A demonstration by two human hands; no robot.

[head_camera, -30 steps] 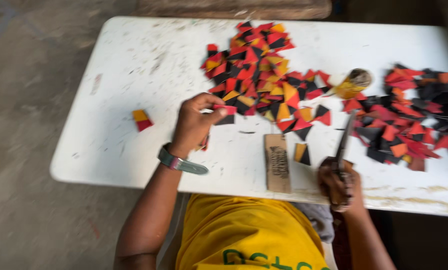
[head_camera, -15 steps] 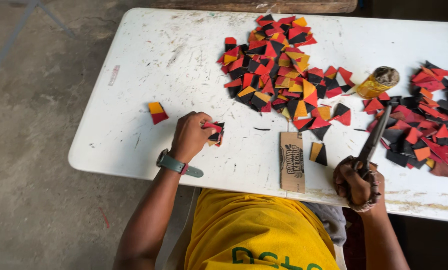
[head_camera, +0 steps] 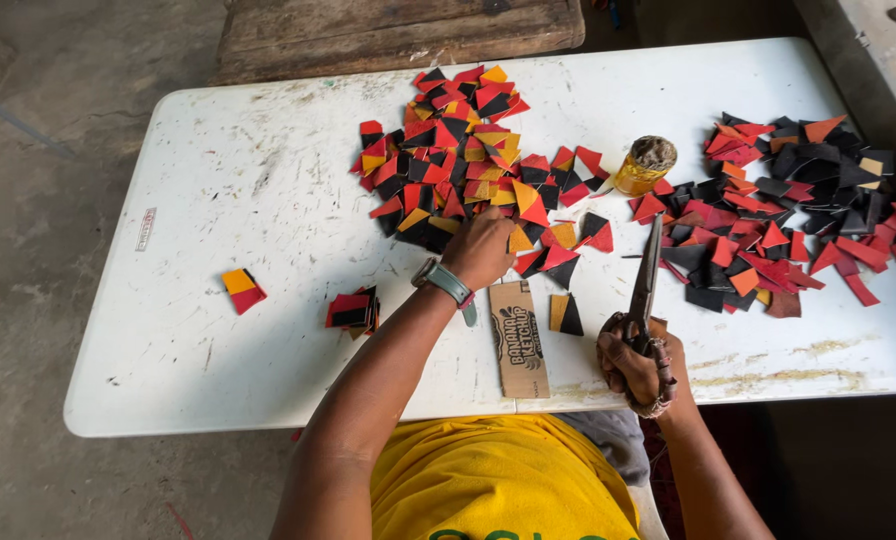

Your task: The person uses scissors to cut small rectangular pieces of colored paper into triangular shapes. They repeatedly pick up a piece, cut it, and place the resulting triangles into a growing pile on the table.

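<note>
My left hand (head_camera: 480, 248) rests on the near edge of a heap of red, black and orange triangular pieces (head_camera: 463, 160), fingers curled over one of them; a watch sits on that wrist. My right hand (head_camera: 636, 362) grips a pair of dark scissors (head_camera: 646, 285) by the handles, blades pointing away over the white table (head_camera: 218, 210). A small stack of red and black pieces (head_camera: 353, 310) lies left of my left forearm. A brown cardboard strip (head_camera: 519, 338) and an orange-black piece (head_camera: 565, 314) lie between my hands.
A second heap of black, red and orange pieces (head_camera: 788, 210) covers the table's right side. A yellow tin (head_camera: 645, 165) stands between the heaps. A lone orange-red piece (head_camera: 242, 290) lies at the left. A wooden bench (head_camera: 398, 30) stands beyond the table.
My left hand left the small stack on the table and went back up to the centre heap. The right hand still holds the scissors. The camera view shifted.
</note>
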